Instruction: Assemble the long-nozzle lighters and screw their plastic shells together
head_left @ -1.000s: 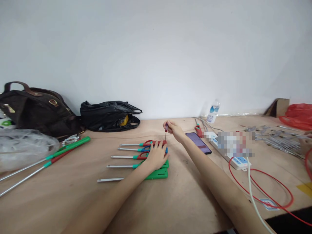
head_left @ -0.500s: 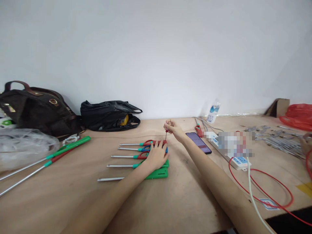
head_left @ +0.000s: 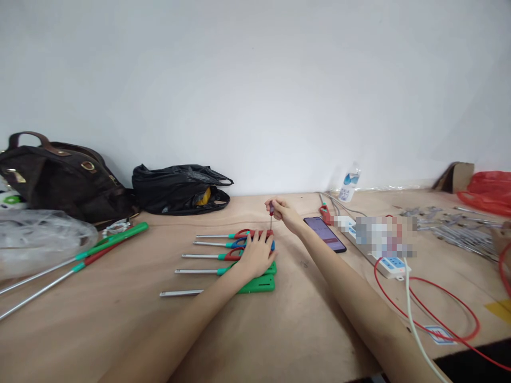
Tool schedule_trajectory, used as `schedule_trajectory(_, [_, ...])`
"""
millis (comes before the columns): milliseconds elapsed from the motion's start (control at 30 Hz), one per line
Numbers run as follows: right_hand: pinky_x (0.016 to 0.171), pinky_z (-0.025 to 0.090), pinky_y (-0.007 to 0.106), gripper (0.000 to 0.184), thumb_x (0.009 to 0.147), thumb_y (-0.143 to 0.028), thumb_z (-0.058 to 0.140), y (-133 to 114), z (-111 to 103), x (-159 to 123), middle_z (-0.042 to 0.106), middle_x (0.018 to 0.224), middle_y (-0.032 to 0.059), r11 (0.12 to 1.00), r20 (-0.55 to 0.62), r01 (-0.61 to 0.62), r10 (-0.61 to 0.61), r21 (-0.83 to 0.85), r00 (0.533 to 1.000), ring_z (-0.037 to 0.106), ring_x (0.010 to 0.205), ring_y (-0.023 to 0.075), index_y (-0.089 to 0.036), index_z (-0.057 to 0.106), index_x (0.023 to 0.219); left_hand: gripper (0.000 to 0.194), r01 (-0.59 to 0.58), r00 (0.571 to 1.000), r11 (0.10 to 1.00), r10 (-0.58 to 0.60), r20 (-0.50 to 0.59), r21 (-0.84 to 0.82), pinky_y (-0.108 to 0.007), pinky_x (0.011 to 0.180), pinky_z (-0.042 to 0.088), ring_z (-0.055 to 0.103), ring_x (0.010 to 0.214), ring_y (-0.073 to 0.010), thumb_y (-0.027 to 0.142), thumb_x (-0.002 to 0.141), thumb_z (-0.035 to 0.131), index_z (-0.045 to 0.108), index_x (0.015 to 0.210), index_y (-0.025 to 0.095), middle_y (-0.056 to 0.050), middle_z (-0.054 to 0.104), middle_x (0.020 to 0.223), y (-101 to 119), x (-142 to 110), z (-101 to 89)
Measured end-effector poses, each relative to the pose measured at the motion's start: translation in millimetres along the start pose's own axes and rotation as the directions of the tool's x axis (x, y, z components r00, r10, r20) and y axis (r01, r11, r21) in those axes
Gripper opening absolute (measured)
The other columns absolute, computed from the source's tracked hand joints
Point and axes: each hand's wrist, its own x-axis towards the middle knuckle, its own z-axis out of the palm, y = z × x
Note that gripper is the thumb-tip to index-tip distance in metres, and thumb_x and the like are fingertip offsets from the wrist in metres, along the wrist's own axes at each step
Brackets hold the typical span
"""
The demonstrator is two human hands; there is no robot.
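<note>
Several long-necked gas lighters lie side by side in a row, metal tubes to the left. Farthest is a red lighter [head_left: 239, 234], then a blue lighter [head_left: 230, 245], another red lighter [head_left: 227, 257], and green ones, the nearest green lighter [head_left: 259, 285] among them. Across their handles my left hand [head_left: 258, 256] rests flat, fingers spread toward the far red one. My right hand [head_left: 284, 213] is closed around a small screwdriver [head_left: 271, 215] with a dark red handle. Its shaft stands upright, the tip at the handle end of the farthest red lighter.
Right of my hands lie a phone [head_left: 325, 234], a power strip [head_left: 391, 266] with cables and a red lighter [head_left: 325, 214]. A bottle [head_left: 350, 183] stands by the wall. Metal tubes [head_left: 467, 234] and another person's hand [head_left: 502, 238] are far right. Bags [head_left: 179, 189] and two lighters [head_left: 115, 239] lie left.
My right hand has shifted slightly left, and the screwdriver now stands more upright, its handle wrapped more by the fingers. My left hand and the lighters have stayed put.
</note>
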Motion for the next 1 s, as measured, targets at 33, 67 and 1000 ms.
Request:
schedule_trajectory(33, [0.042,0.018,0.023,0.043,0.078,-0.061,0.059,0.0,0.3,0.0,0.054,0.067,-0.0024,1.0,-0.001,0.0,0.0,0.005,1.0,0.027,0.044,0.0056,-0.019,0.057,0.084,0.05,-0.001,1.0,1.0,0.001,-0.004,0.0,-0.056,0.108,0.029,0.035,0.135,-0.039,0.037,0.095,0.044,0.045,0.137,0.01,-0.02,0.039,0.147,-0.1,0.0,0.2])
schedule_trajectory(67, [0.042,0.018,0.023,0.043,0.078,-0.062,0.058,0.2,0.5,0.0,0.052,0.064,-0.0036,1.0,-0.003,0.002,-0.002,0.01,1.0,0.026,0.043,0.0058,-0.019,0.055,0.084,0.05,-0.003,1.0,1.0,0.003,-0.008,-0.001,-0.056,0.108,0.029,0.035,0.135,-0.039,0.037,0.095,0.044,0.046,0.137,0.01,-0.02,0.039,0.147,-0.2,0.0,0.5])
schedule_trajectory(1000, [0.043,0.019,0.023,0.043,0.075,-0.061,0.061,0.1,-1.4,2.6,0.056,0.073,0.0,0.999,-0.051,0.025,-0.027,-0.029,0.998,0.033,0.048,0.0067,-0.019,0.056,0.083,0.049,0.003,1.0,1.0,-0.004,-0.02,-0.031,-0.057,0.108,0.028,0.034,0.135,-0.0385,0.037,0.095,0.045,0.046,0.136,0.012,-0.02,0.039,0.147,-2.0,1.7,4.9])
